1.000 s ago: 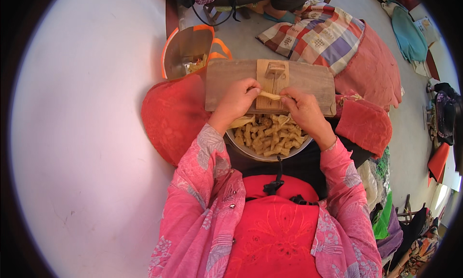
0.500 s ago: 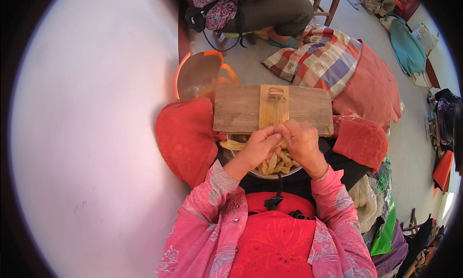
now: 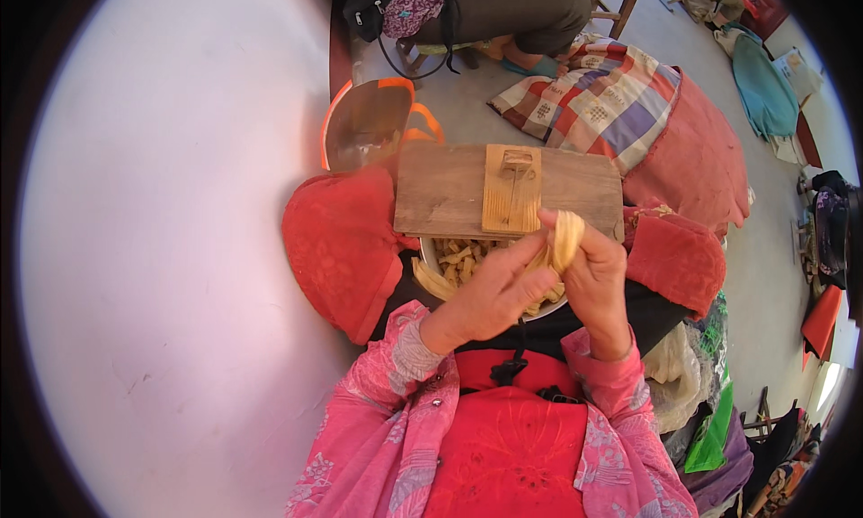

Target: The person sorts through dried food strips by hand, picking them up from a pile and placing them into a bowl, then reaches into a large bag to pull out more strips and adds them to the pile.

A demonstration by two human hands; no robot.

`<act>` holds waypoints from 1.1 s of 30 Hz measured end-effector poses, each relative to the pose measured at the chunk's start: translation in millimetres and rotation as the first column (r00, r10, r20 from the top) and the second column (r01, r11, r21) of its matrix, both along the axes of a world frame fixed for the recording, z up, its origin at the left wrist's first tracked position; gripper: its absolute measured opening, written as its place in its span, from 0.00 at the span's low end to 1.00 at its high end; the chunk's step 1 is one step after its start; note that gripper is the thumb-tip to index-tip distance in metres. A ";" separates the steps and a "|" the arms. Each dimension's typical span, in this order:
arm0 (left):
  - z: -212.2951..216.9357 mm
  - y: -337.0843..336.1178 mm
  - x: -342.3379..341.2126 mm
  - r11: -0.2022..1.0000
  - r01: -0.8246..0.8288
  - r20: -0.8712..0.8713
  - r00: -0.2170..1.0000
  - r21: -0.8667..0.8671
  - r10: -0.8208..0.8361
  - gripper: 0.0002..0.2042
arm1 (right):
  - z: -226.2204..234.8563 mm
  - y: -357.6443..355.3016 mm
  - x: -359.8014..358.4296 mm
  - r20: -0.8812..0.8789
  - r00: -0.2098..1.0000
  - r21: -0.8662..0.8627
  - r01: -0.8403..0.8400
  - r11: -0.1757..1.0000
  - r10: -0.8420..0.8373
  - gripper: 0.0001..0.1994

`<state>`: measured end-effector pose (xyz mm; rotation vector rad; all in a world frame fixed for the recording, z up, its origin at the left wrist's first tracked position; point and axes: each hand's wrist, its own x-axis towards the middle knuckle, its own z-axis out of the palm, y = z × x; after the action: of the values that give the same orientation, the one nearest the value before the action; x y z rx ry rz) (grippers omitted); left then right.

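One yellow strip (image 3: 566,239): your right hand (image 3: 600,280) pinches its loop, your left hand (image 3: 494,293) grips lower, above the bowl (image 3: 547,311).

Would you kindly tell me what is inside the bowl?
Short yellowish pieces lie inside the bowl. The board and left hand cover other parts, so what lies there is hidden.

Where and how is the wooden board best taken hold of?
Probably by its two short ends, from left and right: the long, flat board lies crosswise, its ends reaching past the bowl, while a lighter panel with a small block occupies its middle.
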<state>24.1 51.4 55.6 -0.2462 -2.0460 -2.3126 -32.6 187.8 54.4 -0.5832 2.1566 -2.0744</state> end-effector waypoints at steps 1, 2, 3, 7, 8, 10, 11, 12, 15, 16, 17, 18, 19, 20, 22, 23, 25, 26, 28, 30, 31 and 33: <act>-6.9 5.1 -1.8 0.996 0.008 0.028 1.000 0.085 -0.011 0.18 | -11.9 -2.0 -4.5 -0.144 0.989 0.104 0.034 0.994 -0.019 0.13; -18.0 8.5 -4.6 0.987 0.007 0.053 0.998 0.161 -0.016 0.18 | -16.4 -1.7 -9.5 -0.287 0.958 0.193 0.075 0.978 -0.017 0.15; -24.3 7.1 -5.2 0.973 0.021 0.109 0.993 0.229 -0.047 0.18 | -15.9 -1.4 -12.7 -0.380 0.925 0.263 0.111 0.958 -0.003 0.15; -46.2 -8.8 -8.4 0.880 0.052 0.363 0.898 0.472 -0.248 0.10 | -15.0 1.4 -13.3 -0.557 0.827 0.475 0.242 0.846 0.077 0.14; -51.0 -12.7 -8.9 0.895 0.065 0.381 0.889 0.441 -0.253 0.10 | -14.0 1.4 -13.7 -0.566 0.819 0.510 0.259 0.820 0.093 0.13; -56.6 -19.6 -8.0 0.920 0.096 0.419 0.869 0.381 -0.264 0.08 | -18.9 2.4 -15.1 -0.584 0.799 0.527 0.240 0.815 0.143 0.10; -56.4 -20.8 -6.6 0.998 0.068 0.264 0.962 -0.006 -0.064 0.09 | -22.7 3.4 -15.3 -0.591 0.790 0.537 0.232 0.811 0.166 0.09; -55.9 -21.9 -5.3 0.925 -0.049 0.032 0.997 -0.378 0.066 0.09 | -26.0 4.4 -14.4 -0.545 0.820 0.552 0.196 0.811 0.173 0.07; -46.3 -19.5 -4.8 0.529 -0.354 -0.379 0.923 -0.772 0.064 0.11 | -45.4 13.4 -9.0 -0.206 0.961 0.521 -0.053 0.852 0.186 0.06; -44.6 -16.4 -0.9 0.428 -0.409 -0.437 0.899 -0.806 0.037 0.12 | -56.6 17.5 -8.1 0.049 0.976 0.412 -0.212 0.886 0.211 0.08; -49.2 -12.5 2.0 0.385 -0.438 -0.462 0.886 -0.812 0.034 0.14 | -66.1 21.7 -8.6 0.287 0.927 0.267 -0.319 0.909 0.241 0.11; -55.3 -10.3 2.2 0.419 -0.471 -0.503 0.864 -0.777 0.038 0.14 | -74.4 24.2 -9.0 0.407 0.867 0.127 -0.364 0.923 0.287 0.12; -62.2 -9.4 0.5 0.449 -0.503 -0.543 0.839 -0.738 0.048 0.15 | -78.4 23.4 -9.8 0.509 0.790 -0.022 -0.387 0.922 0.343 0.13; -68.1 -8.0 -0.3 0.479 -0.534 -0.581 0.812 -0.697 0.060 0.16 | -80.2 23.7 -6.9 0.590 0.698 -0.172 -0.382 0.908 0.405 0.15; -73.6 -5.7 -0.3 0.605 -0.471 -0.532 0.842 -0.642 0.090 0.17 | -81.3 21.3 2.3 0.715 0.542 -0.388 -0.218 0.896 0.441 0.14; -73.9 -5.3 -1.4 0.669 -0.416 -0.484 0.870 -0.616 0.095 0.18 | -82.2 20.8 2.3 0.712 0.506 -0.462 -0.186 0.867 0.488 0.14; -62.3 -6.9 1.4 0.756 -0.307 -0.375 0.923 -0.578 0.088 0.18 | -80.6 21.6 -1.6 0.670 0.443 -0.596 -0.157 0.788 0.595 0.11; -52.6 -6.1 0.4 0.761 -0.297 -0.356 0.930 -0.577 0.093 0.17 | -80.5 20.2 -1.5 0.643 0.574 -0.509 -0.175 0.843 0.508 0.10; -39.7 -5.5 -1.2 0.767 -0.282 -0.320 0.942 -0.577 0.107 0.15 | -79.9 12.9 0.8 0.516 0.793 -0.322 -0.170 0.931 0.324 0.08; -42.7 -4.2 -5.3 0.741 -0.220 -0.167 0.975 -0.634 0.146 0.12 | -75.9 8.6 1.2 0.264 0.944 -0.025 -0.200 0.979 0.200 0.08; -44.6 -2.9 -8.3 0.732 -0.190 -0.095 0.981 -0.654 0.170 0.11 | -73.9 9.0 0.1 0.091 0.981 0.150 -0.183 0.972 0.171 0.08; -49.6 -1.0 -9.7 0.741 -0.224 -0.128 0.974 -0.633 0.185 0.09 | -67.6 9.8 -0.2 -0.124 0.979 0.322 -0.116 0.940 0.163 0.08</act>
<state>14.4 50.4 6.0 -0.0907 -2.6103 -1.3795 -32.7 197.6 -13.2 -0.8445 2.3798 -1.6168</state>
